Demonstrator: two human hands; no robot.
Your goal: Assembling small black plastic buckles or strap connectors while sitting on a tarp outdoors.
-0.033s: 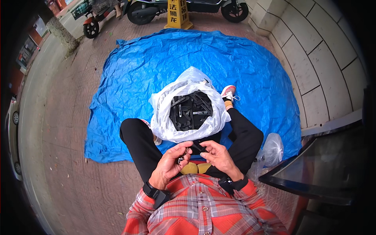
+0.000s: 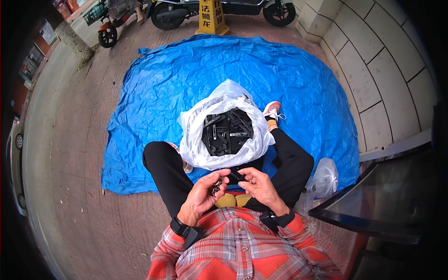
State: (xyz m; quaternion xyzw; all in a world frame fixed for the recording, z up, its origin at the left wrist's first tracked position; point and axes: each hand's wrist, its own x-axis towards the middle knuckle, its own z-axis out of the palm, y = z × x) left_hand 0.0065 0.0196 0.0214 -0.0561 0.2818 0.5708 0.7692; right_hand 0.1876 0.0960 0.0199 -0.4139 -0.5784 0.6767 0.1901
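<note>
Black part (image 2: 236,176) pinched between both hands, right hand (image 2: 258,185) and left hand (image 2: 204,196) closed on it. White bag (image 2: 196,144) of black parts (image 2: 226,131) sits just ahead, on blue tarp (image 2: 163,88).

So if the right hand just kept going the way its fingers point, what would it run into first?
Probably the left hand: the right hand points left across the lap, both pinching a small black part between them. Depth is hard to judge.

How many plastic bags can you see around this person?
2. A large white plastic bag full of black parts sits open between the legs, on the blue tarp. A small clear plastic bag lies by the right knee. Others may be hidden.
</note>
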